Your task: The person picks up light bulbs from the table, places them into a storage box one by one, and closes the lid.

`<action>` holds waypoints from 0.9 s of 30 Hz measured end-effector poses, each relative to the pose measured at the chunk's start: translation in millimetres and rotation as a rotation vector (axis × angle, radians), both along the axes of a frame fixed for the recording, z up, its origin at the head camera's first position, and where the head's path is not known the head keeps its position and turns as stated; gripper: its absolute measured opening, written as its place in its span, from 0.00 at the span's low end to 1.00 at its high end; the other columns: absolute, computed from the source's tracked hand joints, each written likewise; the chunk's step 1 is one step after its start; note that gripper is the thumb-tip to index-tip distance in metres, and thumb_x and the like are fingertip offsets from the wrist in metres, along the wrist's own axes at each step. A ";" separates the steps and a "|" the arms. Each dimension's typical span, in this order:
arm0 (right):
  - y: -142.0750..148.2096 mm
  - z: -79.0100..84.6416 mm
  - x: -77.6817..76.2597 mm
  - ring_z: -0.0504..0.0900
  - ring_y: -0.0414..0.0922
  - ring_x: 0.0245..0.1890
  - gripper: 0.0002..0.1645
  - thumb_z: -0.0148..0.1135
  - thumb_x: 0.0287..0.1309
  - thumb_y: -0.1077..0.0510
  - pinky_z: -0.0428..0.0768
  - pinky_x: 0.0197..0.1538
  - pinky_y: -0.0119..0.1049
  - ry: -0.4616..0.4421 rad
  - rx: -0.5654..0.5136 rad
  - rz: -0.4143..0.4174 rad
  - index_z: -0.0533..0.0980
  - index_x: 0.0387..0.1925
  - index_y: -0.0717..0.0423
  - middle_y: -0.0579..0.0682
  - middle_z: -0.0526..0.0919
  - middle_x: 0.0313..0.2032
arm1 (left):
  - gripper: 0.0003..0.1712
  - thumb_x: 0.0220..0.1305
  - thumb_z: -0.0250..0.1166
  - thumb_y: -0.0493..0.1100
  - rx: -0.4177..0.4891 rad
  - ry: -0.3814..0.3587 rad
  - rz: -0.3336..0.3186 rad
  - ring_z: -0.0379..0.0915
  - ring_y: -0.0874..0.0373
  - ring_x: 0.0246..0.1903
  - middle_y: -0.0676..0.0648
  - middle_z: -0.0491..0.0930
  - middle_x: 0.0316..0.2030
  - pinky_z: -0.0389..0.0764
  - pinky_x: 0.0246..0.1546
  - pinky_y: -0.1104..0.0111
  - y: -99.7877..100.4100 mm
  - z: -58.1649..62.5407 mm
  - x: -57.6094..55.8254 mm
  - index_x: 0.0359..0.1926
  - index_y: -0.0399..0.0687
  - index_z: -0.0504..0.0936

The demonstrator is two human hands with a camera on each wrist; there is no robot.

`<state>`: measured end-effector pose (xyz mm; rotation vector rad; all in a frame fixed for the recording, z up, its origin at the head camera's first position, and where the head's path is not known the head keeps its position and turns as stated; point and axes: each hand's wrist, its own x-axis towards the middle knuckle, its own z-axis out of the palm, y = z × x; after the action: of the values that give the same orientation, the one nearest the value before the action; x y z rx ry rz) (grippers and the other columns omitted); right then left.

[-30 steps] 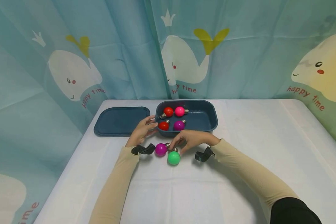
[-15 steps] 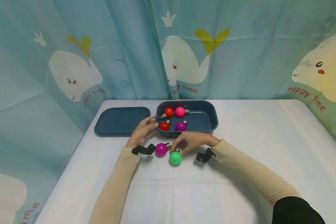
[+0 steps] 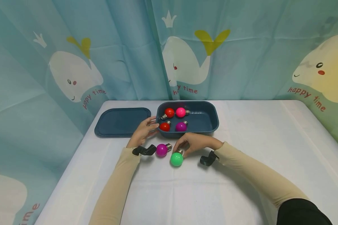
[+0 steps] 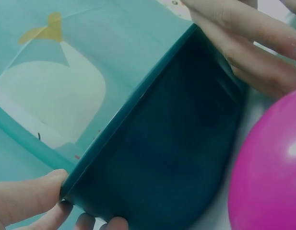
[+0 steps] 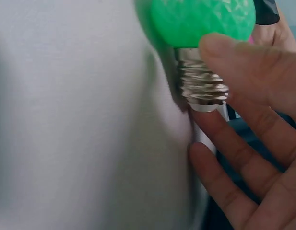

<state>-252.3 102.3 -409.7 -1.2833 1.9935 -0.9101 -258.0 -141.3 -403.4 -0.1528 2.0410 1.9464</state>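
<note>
A green light bulb (image 3: 176,159) is at the middle of the table, its metal screw base towards the box. My right hand (image 3: 194,142) pinches it by the neck between thumb and index finger; in the right wrist view the thumb (image 5: 222,48) lies across the top of the threaded base (image 5: 198,81). To its left a magenta bulb (image 3: 161,150) lies on the cloth, large in the left wrist view. My left hand (image 3: 142,132) rests against the left end of the dark blue box (image 3: 216,117), its thumb (image 4: 54,184) at the rim's corner.
Inside the box are two red bulbs (image 3: 169,112), a pink bulb (image 3: 181,112) and a purple bulb (image 3: 181,126), all towards its left side. A flat dark blue lid (image 3: 122,122) lies left of the box. Behind the white-covered table (image 3: 256,140) hangs a whale-print curtain (image 3: 138,62).
The right hand has shifted slightly right and towards me, and the green bulb has moved a little right, its base turning rightwards. The left hand stays at the box.
</note>
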 end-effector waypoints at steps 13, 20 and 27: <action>3.2 -10.3 2.0 0.81 0.39 0.43 0.22 0.71 0.45 0.66 0.82 0.49 0.28 0.062 -0.032 -0.071 0.81 0.46 0.56 0.50 0.85 0.44 | 0.33 0.67 0.54 0.34 0.004 0.004 -0.001 0.59 0.45 0.66 0.38 0.57 0.69 0.68 0.65 0.54 0.8 0.5 0.6 0.71 0.45 0.56; 3.4 -14.3 2.1 0.80 0.37 0.41 0.21 0.72 0.44 0.66 0.82 0.48 0.29 0.074 -0.038 -0.072 0.81 0.45 0.55 0.49 0.86 0.42 | 0.33 0.67 0.54 0.34 0.007 0.000 -0.007 0.58 0.45 0.66 0.38 0.55 0.69 0.67 0.66 0.54 0.3 0.2 0.6 0.71 0.45 0.55; 2.5 -17.6 0.7 0.79 0.36 0.41 0.20 0.72 0.44 0.65 0.81 0.48 0.29 0.066 -0.050 -0.064 0.82 0.44 0.54 0.48 0.86 0.41 | 0.33 0.68 0.53 0.33 0.008 0.009 -0.016 0.58 0.43 0.66 0.36 0.55 0.69 0.67 0.66 0.53 0.1 -1.4 -1.3 0.71 0.43 0.54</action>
<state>-251.5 104.8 -427.3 -1.2991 2.0859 -0.9652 -259.3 -141.3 -404.8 -0.1254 2.0340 1.9483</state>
